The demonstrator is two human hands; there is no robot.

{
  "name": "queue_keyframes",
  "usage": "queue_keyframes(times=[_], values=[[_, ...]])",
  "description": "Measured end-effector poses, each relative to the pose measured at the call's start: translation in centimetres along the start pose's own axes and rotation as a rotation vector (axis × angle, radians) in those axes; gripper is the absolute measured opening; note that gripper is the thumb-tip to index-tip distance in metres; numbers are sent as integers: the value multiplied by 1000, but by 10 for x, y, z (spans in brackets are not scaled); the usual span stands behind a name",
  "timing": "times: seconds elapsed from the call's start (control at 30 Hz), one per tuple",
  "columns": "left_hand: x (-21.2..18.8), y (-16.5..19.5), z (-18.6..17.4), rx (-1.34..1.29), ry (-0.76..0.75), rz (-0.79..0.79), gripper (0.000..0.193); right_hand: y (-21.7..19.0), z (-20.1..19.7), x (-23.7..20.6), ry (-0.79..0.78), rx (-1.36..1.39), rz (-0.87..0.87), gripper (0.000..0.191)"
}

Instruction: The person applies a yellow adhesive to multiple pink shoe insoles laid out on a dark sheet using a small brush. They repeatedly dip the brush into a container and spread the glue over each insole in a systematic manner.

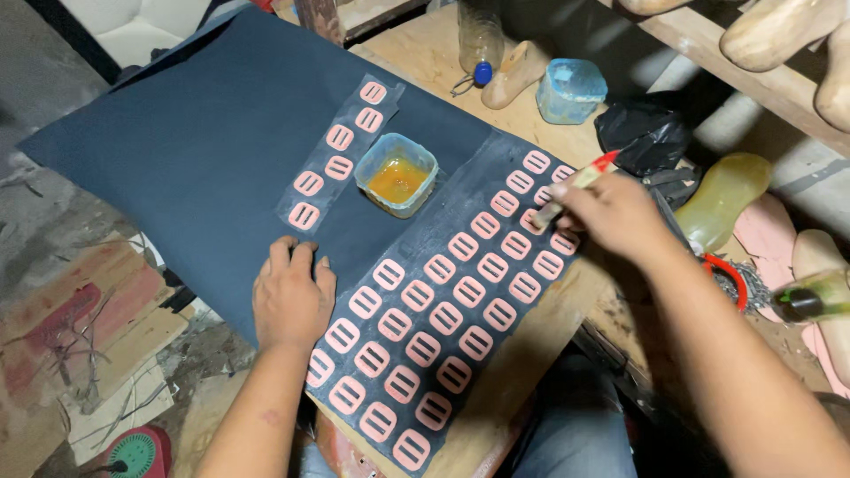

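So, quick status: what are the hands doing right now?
Left hand flat on dark sheet. Right hand brushing pink pieces. Glue tub clear.

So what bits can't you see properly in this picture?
All in the head view:
- Brush: the right hand covers most of the handle; the bristle end is too small to judge.
- Left hand: it lies flat on the dark sheet, hiding what is under the palm.
- Pink pieces: the lowest ones run close to the bottom edge.
- Green bottle: blurred, cut by the right edge.
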State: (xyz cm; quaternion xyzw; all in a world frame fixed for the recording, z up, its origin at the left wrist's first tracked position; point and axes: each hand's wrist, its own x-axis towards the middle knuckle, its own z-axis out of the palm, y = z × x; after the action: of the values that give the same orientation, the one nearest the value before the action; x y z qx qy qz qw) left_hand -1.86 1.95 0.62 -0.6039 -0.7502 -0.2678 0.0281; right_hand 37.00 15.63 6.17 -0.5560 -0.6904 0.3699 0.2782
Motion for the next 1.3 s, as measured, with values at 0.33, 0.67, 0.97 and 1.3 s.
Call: queue_keyframes(times=[0.33, 0.67, 0.97, 1.3], values=[[-3, 0, 1, 85, 54, 49, 31, 74, -20, 19, 124, 91, 206, 16], [-2, -1, 2, 99, 35, 57, 30, 77, -5, 29, 246, -234, -13, 20], [-2, -4, 4, 99, 45, 55, 30, 74, -21, 21, 43, -455, -47, 18], [-2, -3, 3, 86, 34, 54, 32, 73, -27, 47, -50, -685, -69, 31]])
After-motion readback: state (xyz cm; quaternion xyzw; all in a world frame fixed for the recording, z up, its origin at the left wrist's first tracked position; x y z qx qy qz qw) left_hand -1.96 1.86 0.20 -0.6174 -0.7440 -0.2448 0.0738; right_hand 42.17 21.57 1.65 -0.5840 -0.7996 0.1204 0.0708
